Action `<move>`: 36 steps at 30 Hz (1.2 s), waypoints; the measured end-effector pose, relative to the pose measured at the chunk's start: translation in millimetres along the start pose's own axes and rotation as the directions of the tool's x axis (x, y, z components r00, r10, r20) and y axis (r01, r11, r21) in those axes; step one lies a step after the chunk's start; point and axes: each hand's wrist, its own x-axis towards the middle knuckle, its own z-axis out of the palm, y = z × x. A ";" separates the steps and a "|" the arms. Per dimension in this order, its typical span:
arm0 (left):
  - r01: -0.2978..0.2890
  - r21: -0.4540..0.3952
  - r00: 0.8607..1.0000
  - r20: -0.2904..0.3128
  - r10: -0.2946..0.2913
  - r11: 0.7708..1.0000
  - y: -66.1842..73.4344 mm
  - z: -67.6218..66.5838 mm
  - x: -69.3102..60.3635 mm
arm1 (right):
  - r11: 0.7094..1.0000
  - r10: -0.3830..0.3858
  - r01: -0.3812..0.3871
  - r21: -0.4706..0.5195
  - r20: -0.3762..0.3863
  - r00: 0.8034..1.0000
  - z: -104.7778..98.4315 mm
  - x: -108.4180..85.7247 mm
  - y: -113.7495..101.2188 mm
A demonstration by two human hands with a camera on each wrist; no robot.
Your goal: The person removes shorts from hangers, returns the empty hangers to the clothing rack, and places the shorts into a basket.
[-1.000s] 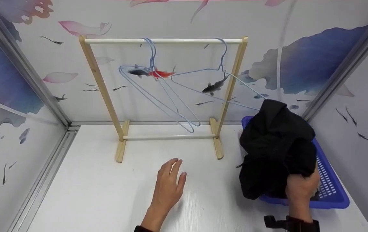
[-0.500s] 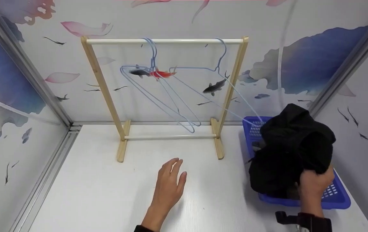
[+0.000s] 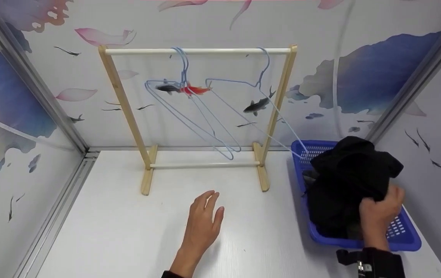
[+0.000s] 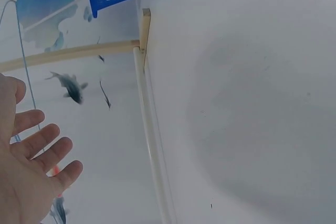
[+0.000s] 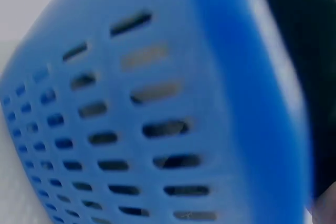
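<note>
In the head view, a bunched black garment (image 3: 349,185) lies over and partly inside the blue plastic basket (image 3: 407,245) on the right. My right hand (image 3: 382,212) grips its near right edge with curled fingers. The right wrist view is mostly the slotted wall of the basket (image 5: 157,108), the black garment (image 5: 310,77) beyond its rim, and a sliver of my hand. My left hand (image 3: 203,224) hovers over the white table, fingers loosely extended and holding nothing. Palm and spread fingers of the left hand (image 4: 31,156) show in the left wrist view.
A wooden rack (image 3: 125,104) with a white top rail stands at the back. Several blue wire hangers (image 3: 201,123) hang bunched left of its middle. A separate hanger (image 3: 243,114) hangs tilted at the right, its lower end overlapping the basket. Printed walls enclose the table.
My right hand has moved right and lowered the black garment into the basket. The right hanger has swung down, its lower end now apart from the garment. My left hand has stayed still.
</note>
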 end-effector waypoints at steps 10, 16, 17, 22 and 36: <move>-0.005 -0.028 1.000 -0.013 0.004 1.000 -1.7 3.3 -0.6 | 0.982 -0.032 0.088 -0.165 0.315 0.948 -0.7 5.4 5.2; 0.018 -0.013 1.000 0.013 -0.018 1.000 -1.5 3.7 -2.3 | 0.926 -0.086 0.249 -0.284 0.485 0.870 4.6 5.1 13.0; 0.023 -0.014 1.000 0.017 -0.022 1.000 -1.4 3.6 -2.4 | 0.914 -0.105 0.282 -0.293 0.499 0.860 6.0 5.2 14.1; 0.028 -0.014 0.999 0.020 -0.028 0.999 -1.6 4.2 -2.4 | 0.853 -0.178 0.412 -0.320 0.564 0.806 11.9 6.4 17.3; 0.013 -0.008 1.000 0.014 -0.013 1.000 -3.2 8.5 -3.4 | 0.726 -0.296 0.626 -0.286 0.691 0.659 24.5 3.3 28.8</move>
